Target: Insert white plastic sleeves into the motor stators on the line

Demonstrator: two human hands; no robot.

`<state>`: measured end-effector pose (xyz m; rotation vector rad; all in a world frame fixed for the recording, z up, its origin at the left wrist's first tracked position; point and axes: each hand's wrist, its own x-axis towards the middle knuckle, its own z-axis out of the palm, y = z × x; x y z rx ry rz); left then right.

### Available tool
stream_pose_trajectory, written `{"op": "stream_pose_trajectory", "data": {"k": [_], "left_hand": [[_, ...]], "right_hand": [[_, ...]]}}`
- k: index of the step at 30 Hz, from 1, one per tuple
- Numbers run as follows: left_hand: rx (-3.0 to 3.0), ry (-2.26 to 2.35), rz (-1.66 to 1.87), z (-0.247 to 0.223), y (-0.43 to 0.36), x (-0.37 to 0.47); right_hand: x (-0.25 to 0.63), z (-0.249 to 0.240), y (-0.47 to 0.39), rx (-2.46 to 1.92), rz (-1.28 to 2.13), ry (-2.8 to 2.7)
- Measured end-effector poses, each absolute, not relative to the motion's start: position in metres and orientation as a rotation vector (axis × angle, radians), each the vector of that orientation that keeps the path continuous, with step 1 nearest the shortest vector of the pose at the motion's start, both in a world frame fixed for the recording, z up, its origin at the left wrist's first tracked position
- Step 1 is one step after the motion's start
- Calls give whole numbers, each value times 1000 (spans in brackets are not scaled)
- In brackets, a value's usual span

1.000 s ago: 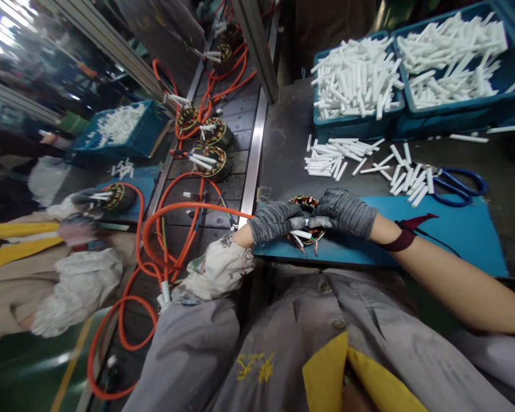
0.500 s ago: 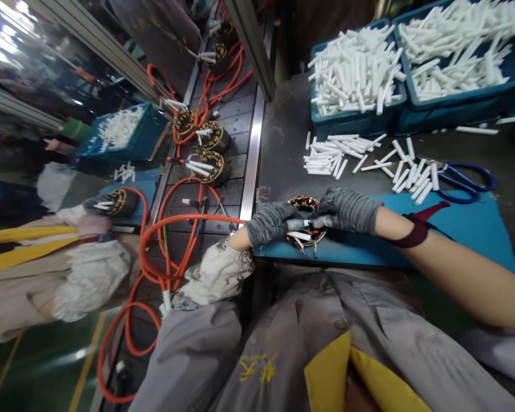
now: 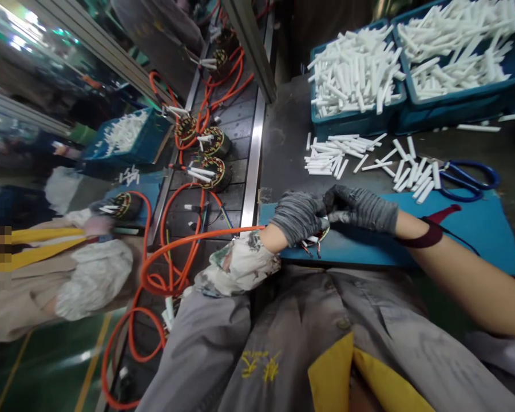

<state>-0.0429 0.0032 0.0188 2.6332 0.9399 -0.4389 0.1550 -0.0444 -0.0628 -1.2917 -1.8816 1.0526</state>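
In the head view, both my hands wear grey knit gloves and meet over a wound motor stator (image 3: 325, 234) on the blue mat. My left hand (image 3: 299, 217) is closed, fingers bent over the stator's left side. Close beside it my right hand (image 3: 363, 209) is closed too, thumb and fingers pinching towards the left fingertips. A bit of white sleeve (image 3: 325, 218) shows between the fingertips, on what looks like a stator wire. Most of the stator is hidden under my hands. Loose wire ends (image 3: 312, 247) stick out at its near side, and an orange cable (image 3: 206, 235) runs up to my left wrist.
Cut white tubes (image 3: 332, 154) lie beyond my hands, near blue-handled scissors (image 3: 470, 180). Teal bins (image 3: 356, 123) of tubes stand behind. Left of a metal rail (image 3: 252, 171), more stators (image 3: 214, 171) and orange cables lie on a conveyor. A co-worker's sleeve (image 3: 96, 280) is farther left.
My left hand has moved right and now covers much of the stator, which showed more before. My right hand has shifted slightly right, its fingers more curled. The view has turned slightly.
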Motion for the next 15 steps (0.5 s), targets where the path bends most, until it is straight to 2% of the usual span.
{"op": "stream_pose_trajectory", "data": {"k": [5, 12, 15], "left_hand": [[2644, 775, -29, -4, 18, -64], [2481, 1073, 64, -13, 39, -61], [2619, 925, 218, -5, 18, -71]], "right_hand": [[167, -64, -82, -1413, 1006, -1666], [151, -71, -99, -1409, 771, -1655], [138, -66, -104, -1232, 792, -1746]]}}
